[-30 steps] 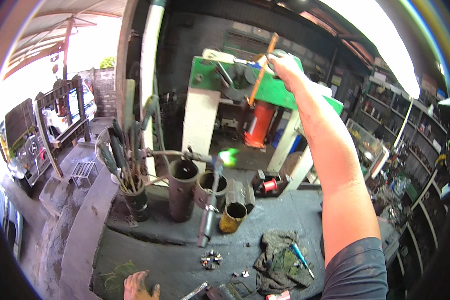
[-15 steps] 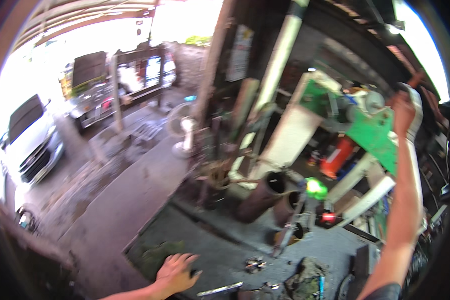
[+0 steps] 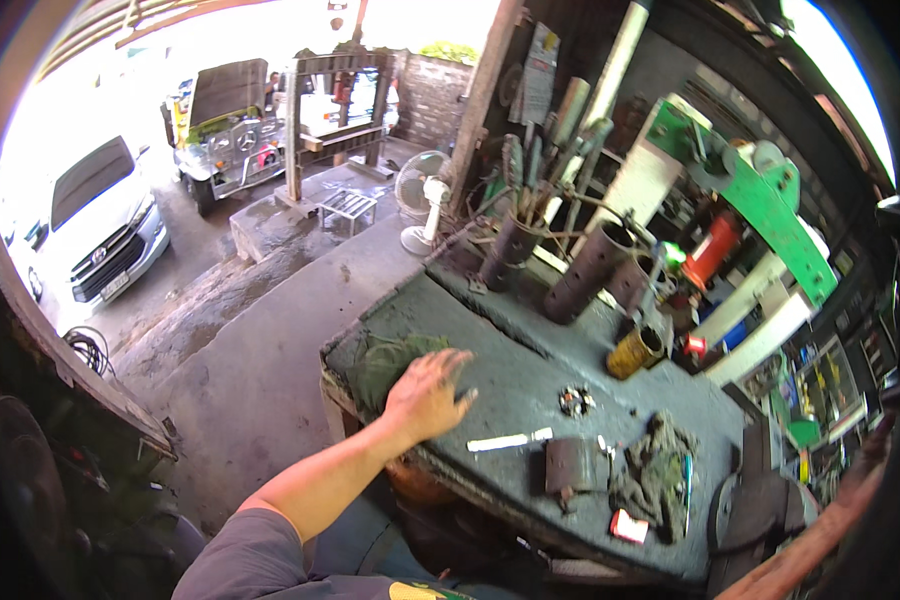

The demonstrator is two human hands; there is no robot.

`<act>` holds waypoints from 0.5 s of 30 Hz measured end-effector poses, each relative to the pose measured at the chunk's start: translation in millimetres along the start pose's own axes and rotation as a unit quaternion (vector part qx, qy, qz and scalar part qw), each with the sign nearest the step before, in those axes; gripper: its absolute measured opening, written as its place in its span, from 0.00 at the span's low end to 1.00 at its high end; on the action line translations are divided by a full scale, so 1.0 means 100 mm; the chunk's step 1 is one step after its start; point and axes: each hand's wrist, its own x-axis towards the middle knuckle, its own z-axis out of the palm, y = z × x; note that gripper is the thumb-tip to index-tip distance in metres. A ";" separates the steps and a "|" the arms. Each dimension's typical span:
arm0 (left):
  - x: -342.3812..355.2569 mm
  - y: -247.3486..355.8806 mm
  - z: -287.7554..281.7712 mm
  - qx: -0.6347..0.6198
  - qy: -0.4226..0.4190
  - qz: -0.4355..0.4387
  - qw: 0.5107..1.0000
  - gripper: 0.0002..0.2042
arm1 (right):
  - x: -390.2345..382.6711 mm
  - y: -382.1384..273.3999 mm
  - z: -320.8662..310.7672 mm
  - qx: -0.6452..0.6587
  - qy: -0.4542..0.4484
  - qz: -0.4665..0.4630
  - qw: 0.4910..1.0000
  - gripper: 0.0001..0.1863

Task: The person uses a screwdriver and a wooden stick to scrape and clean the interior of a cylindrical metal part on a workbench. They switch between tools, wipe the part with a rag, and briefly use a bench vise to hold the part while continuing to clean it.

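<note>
Head view: your left grip (image 3: 425, 395) lies at the left end of the worn, dark grey work surface (image 3: 520, 390), overlapping the right edge of a dark green, crumpled cloth (image 3: 382, 370). For tidy handling, I judge it best to keep your wrist low, take the cloth by a raised fold with thumb and fingers opposed, and lift rather than drag, so no loose edge catches the flat, silvery metal strip (image 3: 510, 440) near your thumb. Mind also the small, round, segmented metal ring (image 3: 575, 401) further right. Grip state, left: released, fingers spread, thumb apart, nothing clasped; the palm appears to meet the cloth, but pressure cannot be told. Right grip (image 3: 878, 445): at the dark right rim, well apart from the cloth; cannot tell how far it is closed, or on what.
</note>
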 end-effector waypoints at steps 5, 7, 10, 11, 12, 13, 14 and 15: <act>-0.21 0.07 -0.14 -0.155 0.234 0.100 0.954 0.25 | -1.72 0.02 -1.07 -0.110 -0.019 0.154 0.982 0.23; -0.50 0.26 -0.23 -0.172 0.263 0.156 0.936 0.24 | -2.57 -0.09 -1.02 -0.086 -0.149 0.265 0.949 0.15; -1.07 0.75 -0.25 -0.274 0.159 0.212 0.924 0.26 | -3.75 -0.15 -0.60 -0.129 -0.176 0.292 0.931 0.16; -1.27 0.93 -0.23 -0.283 0.071 0.217 0.932 0.26 | -3.75 -0.24 -0.50 -0.174 -0.350 0.325 0.861 0.17; -1.41 1.08 -0.21 -0.289 -0.015 0.219 0.932 0.27 | -3.90 -0.26 -0.38 -0.180 -0.412 0.285 0.846 0.17; -1.51 1.21 -0.17 -0.309 -0.059 0.217 0.924 0.29 | -4.00 -0.28 -0.29 -0.172 -0.452 0.314 0.817 0.17; -1.61 1.30 -0.16 -0.329 -0.106 0.207 0.916 0.30 | -4.05 -0.32 -0.23 -0.150 -0.471 0.363 0.790 0.14; -1.66 1.31 -0.16 -0.369 -0.171 0.169 0.898 0.22 | -4.12 -0.30 -0.17 -0.136 -0.468 0.360 0.796 0.13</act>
